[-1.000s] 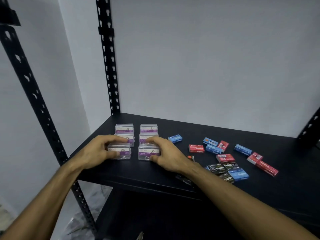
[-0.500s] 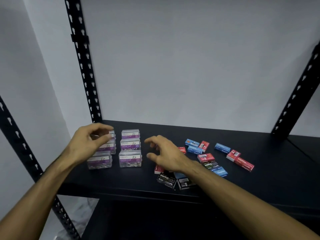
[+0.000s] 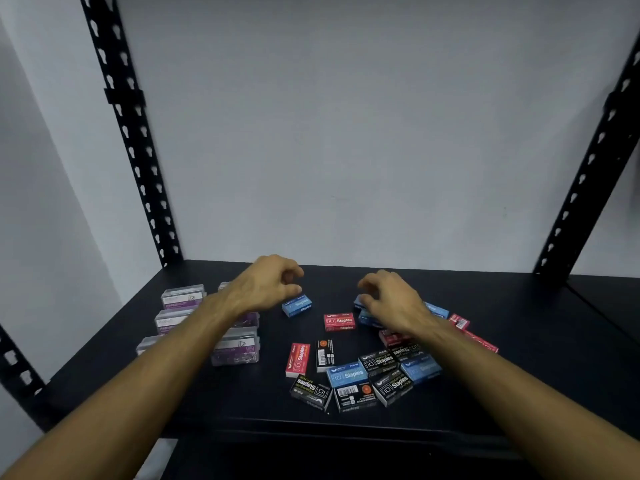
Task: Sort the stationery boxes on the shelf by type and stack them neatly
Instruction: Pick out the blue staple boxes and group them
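From my head view, my left hand (image 3: 268,287) hovers loosely curled and empty over the small blue cardboard staple box (image 3: 296,305) on the black metal shelf (image 3: 519,393); light, stiff, best pinched across its short sides.

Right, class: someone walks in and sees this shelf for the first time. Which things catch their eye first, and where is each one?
Two bare hands reach in over the black shelf: the left hand hovers by a lone blue staples box, the right hand over more blue boxes. Near the front edge lies an unsorted jumble of staples boxes in red, blue and black. At the left stand clear paper clip boxes in tidy rows.
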Available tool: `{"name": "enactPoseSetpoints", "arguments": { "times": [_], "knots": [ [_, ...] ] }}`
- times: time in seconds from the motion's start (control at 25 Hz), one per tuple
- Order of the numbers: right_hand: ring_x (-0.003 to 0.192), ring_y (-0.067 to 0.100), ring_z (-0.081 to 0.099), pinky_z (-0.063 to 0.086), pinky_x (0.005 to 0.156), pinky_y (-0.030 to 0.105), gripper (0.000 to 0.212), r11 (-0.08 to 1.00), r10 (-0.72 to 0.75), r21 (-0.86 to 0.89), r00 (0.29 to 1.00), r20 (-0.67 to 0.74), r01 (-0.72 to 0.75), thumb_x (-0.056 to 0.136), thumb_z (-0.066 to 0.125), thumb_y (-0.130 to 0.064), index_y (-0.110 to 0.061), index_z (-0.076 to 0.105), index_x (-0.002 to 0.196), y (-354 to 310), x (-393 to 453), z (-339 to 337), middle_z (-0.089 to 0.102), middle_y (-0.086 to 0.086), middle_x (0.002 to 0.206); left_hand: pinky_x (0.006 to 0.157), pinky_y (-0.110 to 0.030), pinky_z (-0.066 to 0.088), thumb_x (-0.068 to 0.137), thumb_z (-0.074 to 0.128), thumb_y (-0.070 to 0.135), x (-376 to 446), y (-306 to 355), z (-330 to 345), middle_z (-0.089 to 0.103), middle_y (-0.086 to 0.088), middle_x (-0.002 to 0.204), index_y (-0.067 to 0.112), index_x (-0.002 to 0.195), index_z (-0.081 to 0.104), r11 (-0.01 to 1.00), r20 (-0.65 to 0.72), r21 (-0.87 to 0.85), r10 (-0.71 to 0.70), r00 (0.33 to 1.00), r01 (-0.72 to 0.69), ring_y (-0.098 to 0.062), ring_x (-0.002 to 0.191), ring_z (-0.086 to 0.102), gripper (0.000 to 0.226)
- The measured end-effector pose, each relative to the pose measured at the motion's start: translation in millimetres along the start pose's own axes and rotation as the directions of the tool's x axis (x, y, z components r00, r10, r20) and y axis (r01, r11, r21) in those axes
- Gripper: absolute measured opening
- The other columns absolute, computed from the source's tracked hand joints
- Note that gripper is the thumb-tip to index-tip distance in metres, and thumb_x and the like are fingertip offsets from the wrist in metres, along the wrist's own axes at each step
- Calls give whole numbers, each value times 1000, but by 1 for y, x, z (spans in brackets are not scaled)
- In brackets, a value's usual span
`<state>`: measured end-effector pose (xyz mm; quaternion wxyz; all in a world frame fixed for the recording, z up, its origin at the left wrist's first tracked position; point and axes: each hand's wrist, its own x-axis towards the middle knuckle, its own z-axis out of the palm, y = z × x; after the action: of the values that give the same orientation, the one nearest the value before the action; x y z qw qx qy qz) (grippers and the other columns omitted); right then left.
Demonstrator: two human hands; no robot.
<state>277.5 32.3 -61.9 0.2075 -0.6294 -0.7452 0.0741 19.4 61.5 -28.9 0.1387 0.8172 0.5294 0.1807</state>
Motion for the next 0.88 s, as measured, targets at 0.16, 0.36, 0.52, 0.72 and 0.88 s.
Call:
{"name": "enactPoseSetpoints", "arguments": {
  "times": [0.16,0.36,0.52,0.72,0.88],
  "knots": [
    [111,22,56,47,94,39,28,991,32,-130,999,25,-29,94,56,-33,-23,68,117,13,3,2,64,1,120,93,-30,50,89,70,27,17,2,16,66,-4,124,12,130,60,981,128,196,-33,991,8,-17,108,62,45],
    [106,19,63,49,97,38,28,985,15,-171,997,75,-2,95,54,-30,-24,72,115,15,7,1,71,-2,116,88,-36,53,86,72,28,24,-1,23,67,-5,116,11,117,65,948,200,318,-64,978,-3,-20,100,63,36],
    [106,16,63,47,101,39,29,987,10,-158,993,122,9,95,55,-26,-23,72,118,13,11,-1,70,-4,121,88,-38,53,85,74,28,25,-3,24,66,-6,116,12,117,66,948,220,317,-101,970,26,-22,100,62,36],
    [107,14,64,44,104,43,31,994,20,-108,982,189,0,93,58,-27,-23,70,120,16,16,-4,69,-7,123,84,-32,49,85,73,24,29,1,27,65,-6,120,13,130,59,960,247,281,-85,965,13,-22,103,61,48],
    [106,15,64,43,104,43,35,993,13,-113,972,233,14,91,58,-31,-26,67,125,22,19,-7,70,-6,121,78,-28,43,83,75,23,33,2,30,64,-5,121,16,133,56,968,257,250,-59,965,-8,-19,101,58,53]
  ]
}}
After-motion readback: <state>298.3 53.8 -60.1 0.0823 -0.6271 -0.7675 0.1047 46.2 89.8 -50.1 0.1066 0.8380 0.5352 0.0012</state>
